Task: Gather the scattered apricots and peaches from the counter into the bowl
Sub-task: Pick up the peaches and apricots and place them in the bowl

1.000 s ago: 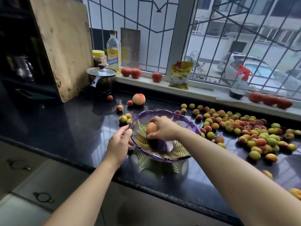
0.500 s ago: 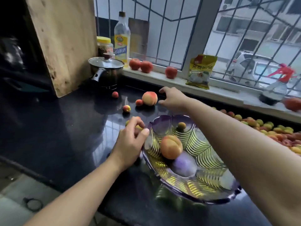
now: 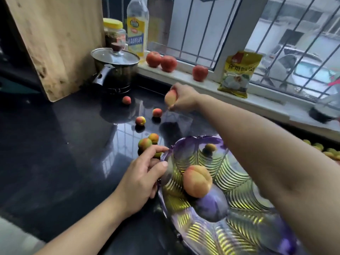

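Head view, catalogue of fruit and holds. Right hand (image 3: 181, 97): fingers curled round a peach (image 3: 170, 97), lifted clear of the bench near its back edge, below the windowsill (image 3: 184, 76). Left hand (image 3: 141, 179): fingers loosely spread, resting against the left rim of the purple bowl (image 3: 237, 223); whether it pinches the small fruit half hidden under its fingertips I cannot tell. In the bowl: one large peach (image 3: 197, 181), one small apricot (image 3: 210, 147) toward the far rim. Loose on the bench, left of the bowl: apricot pair (image 3: 149, 141) just beside the left hand; three more (image 3: 140, 120) (image 3: 157, 112) (image 3: 126, 99) toward the pot (image 3: 116, 70). More fruit at the right edge (image 3: 318, 146).

Handling, judged: light, round, prone to roll on the glossy bench; skin soft and easily bruised. Cup each from above round its widest part, squeeze gently, set down low in the bowl, not dropped.
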{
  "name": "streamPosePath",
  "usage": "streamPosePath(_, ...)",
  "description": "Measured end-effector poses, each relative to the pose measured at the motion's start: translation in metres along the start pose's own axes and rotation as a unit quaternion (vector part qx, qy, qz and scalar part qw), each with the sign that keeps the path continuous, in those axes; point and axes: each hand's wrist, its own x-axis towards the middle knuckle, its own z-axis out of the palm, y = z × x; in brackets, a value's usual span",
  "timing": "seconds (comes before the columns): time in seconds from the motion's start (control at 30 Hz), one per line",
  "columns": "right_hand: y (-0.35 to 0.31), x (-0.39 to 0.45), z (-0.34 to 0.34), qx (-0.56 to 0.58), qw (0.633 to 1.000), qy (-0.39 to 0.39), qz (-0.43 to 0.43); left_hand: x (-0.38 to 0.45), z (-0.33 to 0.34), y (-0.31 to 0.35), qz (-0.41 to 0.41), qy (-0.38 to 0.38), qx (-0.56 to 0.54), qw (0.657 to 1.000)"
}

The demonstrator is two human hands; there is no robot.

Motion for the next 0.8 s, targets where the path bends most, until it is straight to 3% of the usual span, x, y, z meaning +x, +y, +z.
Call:
streamPosePath(0.13,-0.01,-0.073,-0.048,0.131,0.988,0.081,-0.032,-0.005,0.007,0.007,0.006,0.024,0.024,0.999)
streamPosePath(0.27,-0.004,-0.192,-0.073,0.248,0.968,0.01,-0.033,-0.009,0.01,0.013,0.004,0.038,0.045,0.998)
streamPosePath(0.37,0.007,-0.278,-0.066,0.172,0.983,-0.06,-0.038,-0.011,0.012,0.015,0.004,0.055,0.076,0.996)
streamPosePath(0.47,0.011,-0.324,-0.037,0.049,0.995,-0.065,-0.056,-0.021,0.024,0.02,0.007,0.075,0.055,0.996)
streamPosePath(0.6,0.024,-0.327,-0.009,0.013,1.0,-0.028,0.006,-0.038,0.037,0.025,-0.034,0.13,0.034,0.99)
streamPosePath(0.8,0.03,-0.31,0.006,-0.004,0.999,-0.023,0.036,-0.06,0.047,0.023,-0.016,0.123,0.098,0.987)
